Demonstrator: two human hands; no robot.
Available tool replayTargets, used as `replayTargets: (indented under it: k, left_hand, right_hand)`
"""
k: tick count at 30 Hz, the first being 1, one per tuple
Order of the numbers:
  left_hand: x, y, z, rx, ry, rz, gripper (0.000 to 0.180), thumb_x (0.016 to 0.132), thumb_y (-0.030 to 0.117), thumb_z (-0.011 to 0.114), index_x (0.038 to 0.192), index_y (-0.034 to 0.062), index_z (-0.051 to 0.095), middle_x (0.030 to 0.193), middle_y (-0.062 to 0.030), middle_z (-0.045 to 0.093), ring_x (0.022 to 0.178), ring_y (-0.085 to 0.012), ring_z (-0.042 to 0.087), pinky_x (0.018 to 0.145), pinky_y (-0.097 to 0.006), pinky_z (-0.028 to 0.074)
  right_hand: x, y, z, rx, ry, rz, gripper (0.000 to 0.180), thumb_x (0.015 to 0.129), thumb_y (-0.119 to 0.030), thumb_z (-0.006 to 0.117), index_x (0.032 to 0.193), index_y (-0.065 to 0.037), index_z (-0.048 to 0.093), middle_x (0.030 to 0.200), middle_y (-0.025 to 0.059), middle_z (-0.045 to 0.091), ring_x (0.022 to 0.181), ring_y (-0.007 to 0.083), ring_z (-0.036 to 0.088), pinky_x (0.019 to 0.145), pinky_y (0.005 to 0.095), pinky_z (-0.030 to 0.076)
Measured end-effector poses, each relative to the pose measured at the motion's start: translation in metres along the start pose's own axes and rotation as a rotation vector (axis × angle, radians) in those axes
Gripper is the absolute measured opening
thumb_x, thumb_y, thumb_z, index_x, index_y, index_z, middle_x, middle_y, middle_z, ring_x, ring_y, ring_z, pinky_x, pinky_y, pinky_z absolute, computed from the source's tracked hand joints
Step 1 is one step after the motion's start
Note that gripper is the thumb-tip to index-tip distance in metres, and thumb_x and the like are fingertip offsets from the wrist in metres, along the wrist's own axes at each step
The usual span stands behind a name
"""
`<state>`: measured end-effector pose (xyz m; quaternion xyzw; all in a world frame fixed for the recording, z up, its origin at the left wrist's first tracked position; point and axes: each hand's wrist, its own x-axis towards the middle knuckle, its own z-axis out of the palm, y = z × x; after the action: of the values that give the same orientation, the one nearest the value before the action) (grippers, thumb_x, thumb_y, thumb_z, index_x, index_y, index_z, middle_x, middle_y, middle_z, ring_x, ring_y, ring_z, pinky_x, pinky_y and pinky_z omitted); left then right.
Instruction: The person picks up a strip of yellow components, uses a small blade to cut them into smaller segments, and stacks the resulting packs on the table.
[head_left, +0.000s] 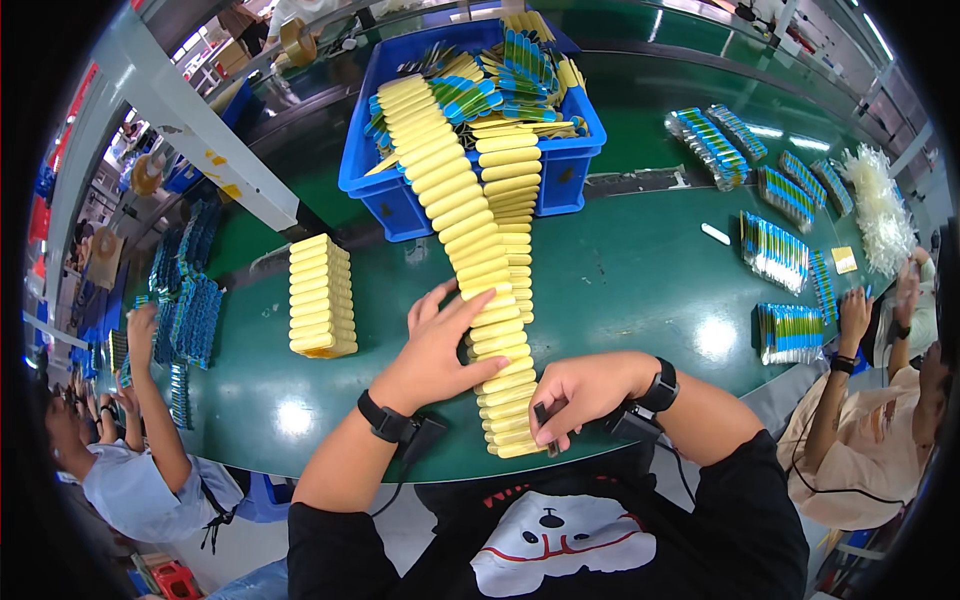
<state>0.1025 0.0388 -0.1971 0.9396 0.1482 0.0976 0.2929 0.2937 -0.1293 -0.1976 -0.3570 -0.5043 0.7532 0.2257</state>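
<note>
A long strip of joined yellow, round-ended flat pieces (pixel 455 205) runs from the blue crate (pixel 385 205) down toward me, with its near end by the table's front edge. My left hand (pixel 440 340) rests on the strip's left side, thumb and fingers spread over it. At the near end, my right hand (pixel 585 395) is closed on a small dark blade-like tool (pixel 546 428), pinched between thumb and fingers beside the last pieces. Its exact kind is partly hidden. More folded yellow strip lies underneath and behind.
A neat stack of yellow pieces (pixel 322 300) stands to the left on the green table (pixel 630 290). Bundles of blue-and-green packets (pixel 775 250) and clear plastic sleeves (pixel 880 215) lie at right. A metal post (pixel 210 120) rises at left. People work on both sides.
</note>
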Motion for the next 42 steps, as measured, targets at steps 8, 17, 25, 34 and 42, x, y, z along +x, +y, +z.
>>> replayTargets:
  k: [8,17,25,34,42]
  left_hand:
    - [-0.001,-0.004,0.007,0.081,-0.034,0.005,0.088,0.079,0.049,0.076,0.151,0.0135,0.042,0.145,-0.0122,0.053,0.142,-0.0403,0.033,0.117,-0.054,0.017]
    - [0.001,-0.001,0.008,0.015,0.015,-0.019,0.100,0.076,0.050,0.080,0.154,0.0060,0.035,0.142,-0.0225,0.051,0.141,-0.0410,0.034,0.117,-0.053,0.018]
    - [-0.001,-0.003,0.009,0.029,0.010,-0.039,0.105,0.073,0.046,0.083,0.155,0.0050,0.032,0.145,-0.0223,0.048,0.141,-0.0421,0.032,0.117,-0.051,0.019]
    - [-0.009,-0.001,0.006,-0.252,0.023,0.220,0.097,0.080,0.041,0.076,0.157,0.0066,0.029,0.151,-0.0207,0.044,0.145,-0.0415,0.025,0.118,-0.050,0.016]
    - [-0.011,0.006,0.012,-0.311,0.034,0.248,0.088,0.083,0.037,0.073,0.154,0.0035,0.033,0.151,-0.0187,0.044,0.143,-0.0400,0.029,0.118,-0.049,0.017]
  right_hand:
    - [-0.004,-0.005,-0.009,-0.134,-0.141,0.167,0.019,0.097,-0.022,0.066,0.100,-0.004,0.071,0.085,0.0029,0.072,0.067,0.0102,0.067,0.059,0.0244,0.051]
    - [0.024,0.005,-0.021,-0.478,0.928,-0.549,0.018,0.091,-0.007,0.072,0.109,-0.006,0.075,0.088,0.0053,0.064,0.080,0.0150,0.060,0.071,0.0283,0.048]
    - [0.025,0.003,-0.022,-0.783,1.010,-0.472,0.017,0.088,-0.007,0.073,0.105,-0.008,0.075,0.085,0.0081,0.060,0.079,0.0230,0.060,0.070,0.0327,0.049]
    - [0.004,0.003,-0.029,-0.396,0.934,-0.651,0.011,0.094,-0.011,0.068,0.102,-0.005,0.073,0.105,0.0066,0.064,0.098,0.0165,0.062,0.082,0.0296,0.051]
    - [-0.010,-0.002,-0.017,0.064,0.424,-0.348,0.015,0.098,-0.015,0.067,0.100,-0.001,0.070,0.088,0.0017,0.071,0.077,0.0088,0.065,0.071,0.0245,0.052]
